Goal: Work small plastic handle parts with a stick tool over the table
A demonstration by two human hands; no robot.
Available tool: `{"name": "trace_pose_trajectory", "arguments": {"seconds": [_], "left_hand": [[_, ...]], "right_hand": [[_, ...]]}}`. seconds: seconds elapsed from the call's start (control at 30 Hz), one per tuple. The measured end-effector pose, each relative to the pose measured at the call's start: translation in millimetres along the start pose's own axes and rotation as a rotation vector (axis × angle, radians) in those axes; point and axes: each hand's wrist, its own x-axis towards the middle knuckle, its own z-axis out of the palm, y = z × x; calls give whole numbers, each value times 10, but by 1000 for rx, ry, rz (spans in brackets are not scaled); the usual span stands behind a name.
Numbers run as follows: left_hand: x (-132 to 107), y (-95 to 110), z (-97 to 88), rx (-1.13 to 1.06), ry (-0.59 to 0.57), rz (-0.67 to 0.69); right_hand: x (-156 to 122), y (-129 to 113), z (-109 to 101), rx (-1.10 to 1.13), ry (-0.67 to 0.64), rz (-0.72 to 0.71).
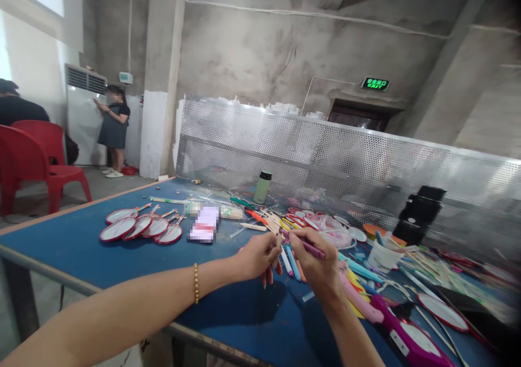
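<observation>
Above the blue table, my left hand [260, 254] pinches a small pale wooden stick [279, 240], held upright. My right hand [317, 261] is closed around a purple pen [316, 251], whose tip end reaches the stick; whether they touch is too small to tell. Beneath and between the hands lie several coloured markers [288, 260]. Just past my left hand are more light wooden sticks [254, 227] and orange-handled scissors [256, 217]. A phone [205, 223] with a lit screen rests farther left.
Small red-rimmed round fans [118, 229] overlap on the left of the blue table [154, 264]. A green bottle [262, 187] stands near the perforated metal screen [345, 155]. To the right are a white cup [383, 257] and a purple-and-pink tool [407, 331]. Two people are in the left background.
</observation>
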Motion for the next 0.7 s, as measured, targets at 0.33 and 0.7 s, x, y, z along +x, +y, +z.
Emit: {"name": "trace_pose_trajectory", "arguments": {"seconds": [0.33, 0.7], "left_hand": [[1, 7, 5, -8, 0, -18], [9, -9, 7, -2, -7, -18]], "right_hand": [[3, 13, 6, -8, 14, -7], [2, 30, 12, -18, 47, -1]]}}
